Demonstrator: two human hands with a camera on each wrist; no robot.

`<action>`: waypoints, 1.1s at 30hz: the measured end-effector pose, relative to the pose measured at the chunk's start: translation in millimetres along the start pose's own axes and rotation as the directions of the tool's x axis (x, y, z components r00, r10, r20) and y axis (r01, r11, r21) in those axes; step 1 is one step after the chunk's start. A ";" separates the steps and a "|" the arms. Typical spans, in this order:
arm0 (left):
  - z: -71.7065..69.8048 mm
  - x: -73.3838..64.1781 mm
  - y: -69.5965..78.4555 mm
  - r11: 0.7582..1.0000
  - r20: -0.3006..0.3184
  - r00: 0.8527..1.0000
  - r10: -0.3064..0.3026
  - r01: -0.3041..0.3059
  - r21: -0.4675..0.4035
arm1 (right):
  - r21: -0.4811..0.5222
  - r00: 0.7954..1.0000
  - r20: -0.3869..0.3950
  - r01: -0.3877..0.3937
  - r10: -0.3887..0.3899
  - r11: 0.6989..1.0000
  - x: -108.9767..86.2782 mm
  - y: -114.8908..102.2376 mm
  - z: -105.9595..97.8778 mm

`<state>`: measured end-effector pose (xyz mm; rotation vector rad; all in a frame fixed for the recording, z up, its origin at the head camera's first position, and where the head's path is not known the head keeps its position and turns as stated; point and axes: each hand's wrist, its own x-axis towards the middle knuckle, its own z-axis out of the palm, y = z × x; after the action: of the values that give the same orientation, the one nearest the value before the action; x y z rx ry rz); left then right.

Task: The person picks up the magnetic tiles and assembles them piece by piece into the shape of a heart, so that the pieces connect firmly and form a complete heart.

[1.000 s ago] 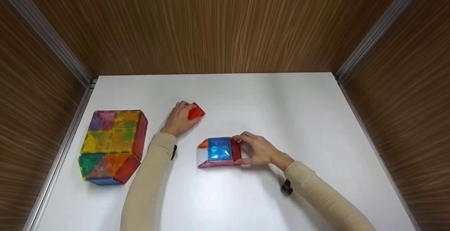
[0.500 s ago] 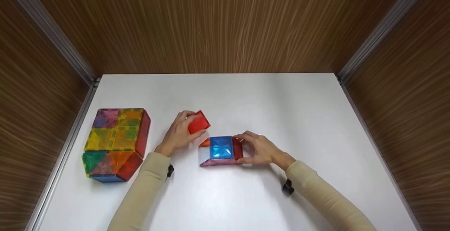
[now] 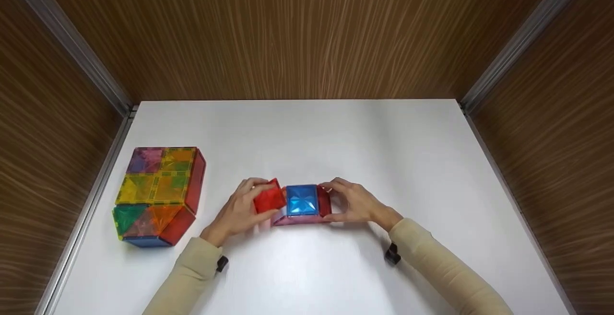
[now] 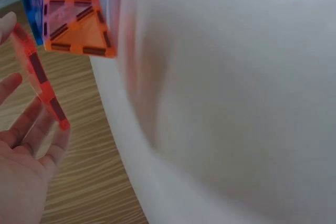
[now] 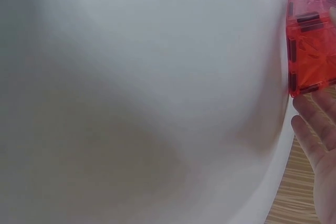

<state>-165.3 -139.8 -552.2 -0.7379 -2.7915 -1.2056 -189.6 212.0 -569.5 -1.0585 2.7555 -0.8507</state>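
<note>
My left hand (image 3: 237, 212) pinches a red square magnetic tile (image 3: 269, 199) by its edges, thumb on one side and fingers on the other. That tile is tilted at the left end of a small magnetic tile structure (image 3: 302, 201) with a blue top, overlapping it in the head view. In the left wrist view, the red tile (image 4: 41, 77) stands beside the structure's open end, where orange triangles (image 4: 81, 30) show inside. My right hand (image 3: 357, 203) grips the structure's right end, fingers at the back and thumb at the front of its red end tile (image 5: 315, 59).
A larger block of magnetic tiles (image 3: 156, 185), yellow, green, purple, orange and red, sits at the left on the white table (image 3: 383, 137). Wood-grain panels (image 3: 297, 37) rise behind and along both sides.
My left hand has brought the red tile from the back left toward me, to the structure's left end. My right hand has stayed at the right end.
</note>
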 end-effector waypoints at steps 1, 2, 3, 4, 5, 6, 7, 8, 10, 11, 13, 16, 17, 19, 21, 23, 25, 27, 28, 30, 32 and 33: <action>1.8 -2.0 0.1 1.000 0.008 1.000 0.000 0.000 -0.005 | 0.001 1.000 -0.006 0.008 -0.008 1.000 -0.1 0.1 -0.6; 3.5 -3.5 0.4 1.000 0.020 1.000 -0.005 0.005 -0.015 | -0.001 1.000 -0.007 0.004 -0.004 1.000 -0.4 0.1 -1.1; 5.4 -4.4 0.2 1.000 0.031 0.999 -0.010 0.011 -0.025 | 0.000 1.000 -0.006 -0.001 0.001 1.000 -0.6 0.2 -1.6; 7.4 -4.8 -0.1 0.999 0.039 0.999 -0.014 0.015 -0.035 | 0.001 1.000 -0.003 -0.007 0.007 1.000 -0.8 0.4 -1.9; 9.1 -4.7 -0.5 0.999 0.047 0.999 -0.017 0.019 -0.043 | 0.004 1.000 0.002 -0.014 0.014 1.000 -0.9 0.4 -2.2; 10.7 -4.2 -1.1 0.999 0.054 0.998 -0.015 0.017 -0.048 | 0.006 1.000 0.007 -0.019 0.019 1.000 -0.8 0.5 -2.3; 12.2 -3.4 -1.7 0.998 0.061 0.998 -0.015 0.018 -0.052 | 0.009 1.000 0.011 -0.026 0.025 1.000 -0.8 0.6 -2.4; 13.6 -2.3 -2.6 0.998 0.068 0.998 -0.013 0.017 -0.056 | 0.009 0.999 0.016 -0.032 0.032 0.999 -0.7 0.7 -2.3; 15.9 0.4 -4.3 0.998 0.076 0.997 -0.007 0.011 -0.063 | 0.010 0.999 0.020 -0.037 0.037 0.999 -0.5 0.8 -2.2; 16.6 1.8 -4.9 0.998 0.083 0.997 -0.007 0.012 -0.067 | 0.011 0.999 0.019 -0.040 0.039 0.999 -0.2 0.6 -2.2; 17.5 4.1 -6.1 0.997 0.101 0.995 -0.012 0.020 -0.077 | 0.012 0.999 0.017 -0.045 0.045 0.999 0.0 0.6 -2.1; 17.3 5.0 -6.5 0.995 0.128 0.991 -0.028 0.039 -0.090 | 0.014 0.999 0.019 -0.051 0.051 0.999 0.0 0.5 -1.9; 17.2 4.9 -6.4 0.995 0.137 0.990 -0.033 0.046 -0.087 | 0.014 0.998 0.021 -0.052 0.052 0.999 -0.1 0.5 -1.8; 17.3 4.6 -6.6 0.995 0.148 0.988 -0.036 0.049 -0.084 | 0.013 0.998 0.024 -0.051 0.051 0.999 -0.3 0.4 -1.7; 17.2 4.5 -6.5 0.995 0.158 0.986 -0.043 0.056 -0.077 | 0.015 0.999 0.025 -0.047 0.047 0.999 -0.6 -0.1 -1.6; 17.2 5.1 -6.6 0.996 0.167 0.985 -0.046 0.059 -0.070 | 0.013 0.999 0.022 -0.041 0.041 0.999 -0.6 -0.1 -1.4; 16.7 6.4 -6.6 0.996 0.179 0.982 -0.053 0.065 -0.063 | 0.009 0.999 0.015 -0.036 0.035 0.999 -0.7 -0.1 -1.6; 16.4 8.3 -7.2 0.997 0.189 0.980 -0.054 0.065 -0.052 | 0.002 0.999 0.008 -0.031 0.031 1.000 -0.4 -0.2 -1.8; 16.0 9.3 -7.3 0.997 0.195 0.979 -0.055 0.065 -0.047 | 0.000 1.000 0.005 -0.028 0.028 1.000 -0.2 -0.1 -1.8; 15.5 11.4 -7.6 0.997 0.209 0.976 -0.055 0.067 -0.048 | -0.004 1.000 0.006 -0.028 0.028 1.000 0.2 -0.6 -2.1; 15.4 13.4 -7.9 0.996 0.222 0.973 -0.062 0.075 -0.053 | -0.010 0.999 0.013 -0.030 0.030 0.999 0.8 -1.2 -2.3; 15.6 14.4 -8.1 0.995 0.225 0.972 -0.063 0.078 -0.062 | -0.011 0.999 0.018 -0.037 0.037 0.999 0.9 -1.5 -2.5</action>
<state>-178.8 -127.8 -565.8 -0.8351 -2.9923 -1.3163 -190.0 211.7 -566.5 -1.0090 2.7585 -0.8190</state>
